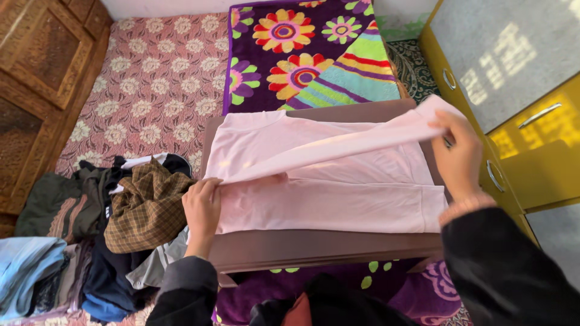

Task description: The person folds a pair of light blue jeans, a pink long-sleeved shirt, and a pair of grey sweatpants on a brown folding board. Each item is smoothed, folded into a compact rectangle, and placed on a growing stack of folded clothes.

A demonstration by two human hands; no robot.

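Dark sleeves at 6 o'clock lead to both hands on the pink shirt [326, 181] lying flat on the brown counter [314, 247]: left hand [202, 205] grip pins its 9 o'clock edge, right hand [459, 154] grip pinches the sleeve, drawn taut across, clothes pile [121, 229] at 8 o'clock.

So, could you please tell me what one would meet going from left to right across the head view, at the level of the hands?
Folded blue clothes → heap of dark clothes with a brown checked garment → left hand → pink garment on the brown board → right hand → yellow cabinet.
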